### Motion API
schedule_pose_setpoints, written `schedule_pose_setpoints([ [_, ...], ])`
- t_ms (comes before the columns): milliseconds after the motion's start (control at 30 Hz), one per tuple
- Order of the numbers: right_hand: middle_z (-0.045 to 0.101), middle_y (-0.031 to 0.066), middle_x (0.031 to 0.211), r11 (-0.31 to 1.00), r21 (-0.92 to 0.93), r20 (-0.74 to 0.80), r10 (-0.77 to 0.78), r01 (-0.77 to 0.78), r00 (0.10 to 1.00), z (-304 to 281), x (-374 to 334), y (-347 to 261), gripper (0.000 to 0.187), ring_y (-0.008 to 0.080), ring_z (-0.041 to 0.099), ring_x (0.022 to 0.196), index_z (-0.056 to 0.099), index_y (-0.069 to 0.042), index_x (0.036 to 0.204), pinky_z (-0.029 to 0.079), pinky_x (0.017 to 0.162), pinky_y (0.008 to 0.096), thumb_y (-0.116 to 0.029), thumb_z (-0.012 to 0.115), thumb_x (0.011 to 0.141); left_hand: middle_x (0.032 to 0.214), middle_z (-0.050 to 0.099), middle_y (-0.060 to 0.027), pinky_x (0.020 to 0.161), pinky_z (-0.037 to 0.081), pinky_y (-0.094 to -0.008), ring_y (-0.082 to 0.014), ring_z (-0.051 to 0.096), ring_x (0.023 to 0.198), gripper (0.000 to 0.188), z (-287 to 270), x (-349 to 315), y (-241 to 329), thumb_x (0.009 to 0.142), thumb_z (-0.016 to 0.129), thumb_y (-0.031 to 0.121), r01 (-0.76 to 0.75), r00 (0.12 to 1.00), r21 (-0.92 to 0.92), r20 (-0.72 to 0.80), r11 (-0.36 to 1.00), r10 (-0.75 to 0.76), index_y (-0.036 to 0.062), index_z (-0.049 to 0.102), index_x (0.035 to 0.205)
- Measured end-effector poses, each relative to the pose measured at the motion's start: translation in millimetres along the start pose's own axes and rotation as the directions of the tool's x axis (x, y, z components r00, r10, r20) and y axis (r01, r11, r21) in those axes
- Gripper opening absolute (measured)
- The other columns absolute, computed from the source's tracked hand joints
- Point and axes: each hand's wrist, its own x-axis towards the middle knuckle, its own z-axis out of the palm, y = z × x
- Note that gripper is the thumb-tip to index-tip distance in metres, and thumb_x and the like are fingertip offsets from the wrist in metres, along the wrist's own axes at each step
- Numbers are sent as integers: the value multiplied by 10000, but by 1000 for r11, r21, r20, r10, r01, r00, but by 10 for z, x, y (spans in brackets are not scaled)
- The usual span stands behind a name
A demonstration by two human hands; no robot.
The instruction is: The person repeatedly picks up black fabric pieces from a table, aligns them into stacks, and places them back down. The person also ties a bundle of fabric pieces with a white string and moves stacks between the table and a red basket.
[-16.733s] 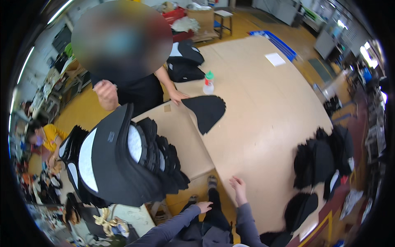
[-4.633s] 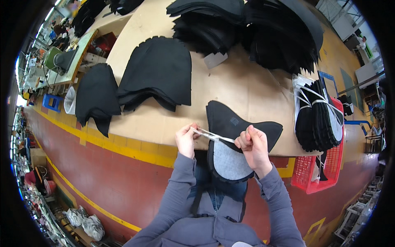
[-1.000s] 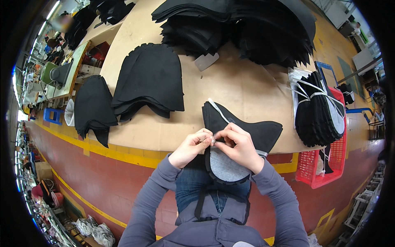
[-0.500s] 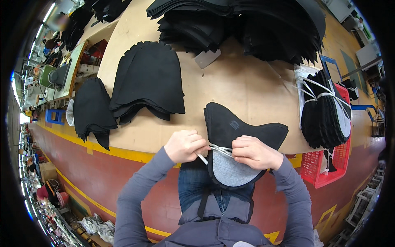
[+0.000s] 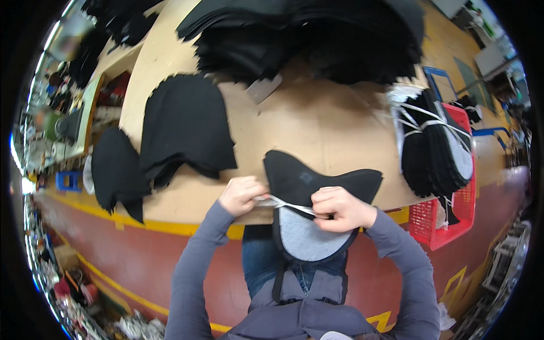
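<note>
Red-brown floor with yellow bands runs below the near edge of a tan tabletop. At far left, a blue stool stands beyond the table. Next, a narrow black stack hangs partly over the edge, just beside a wider black stack. Slightly blurred, the left hand is closed on one end of a white strip. Along the far side sits a large black pile. Nearer, the strip crosses a layered black bundle, whose rounded grey end sticks out past the edge over the person's lap. The right hand, apart from the left, grips the strip above that bundle. Rightmost, a white-tied bundle lies near a red basket.
</note>
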Motion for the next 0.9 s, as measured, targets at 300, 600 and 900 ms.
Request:
schedule_pose_setpoints([
  [300, 587, 89, 995, 794, 107, -826, 406, -598, 391, 98, -1356, -423, 198, 209, 601, 918, 691, -29, 1013, 481, 787, 305, -98, 718, 830, 1026, 691, -155, 801, 517, -290, -224, 672, 939, 325, 15, -1311, 700, 975, 559, 276, 707, 608, -626, 299, 330, -735, -14, 671, 1070],
  [600, 683, 175, 1004, 676, -285, -238, 636, -679, 734, -647, 80, 223, 630, 337, 645, 974, 666, -13, 1111, 481, 882, 433, -599, 527, 927, 1438, 416, -170, 1137, 293, -510, -344, 400, 1357, 797, 1349, -473, 2209, 953, 506, 619, 176, 395, -861, 505, -476, -768, 67, 296, 1487],
  [900, 686, 226, 1123, 627, 31, 387, 710, -778, 588, -95, -410, -406, 762, 318, 668, 1018, 655, 10, 1191, 523, 884, 400, -634, 707, 787, 1466, 450, -80, 1117, 339, -463, -286, 433, 1339, 656, 1633, -780, 1977, 945, 559, 498, -171, 317, -966, 134, -196, -939, 119, 402, 1458],
])
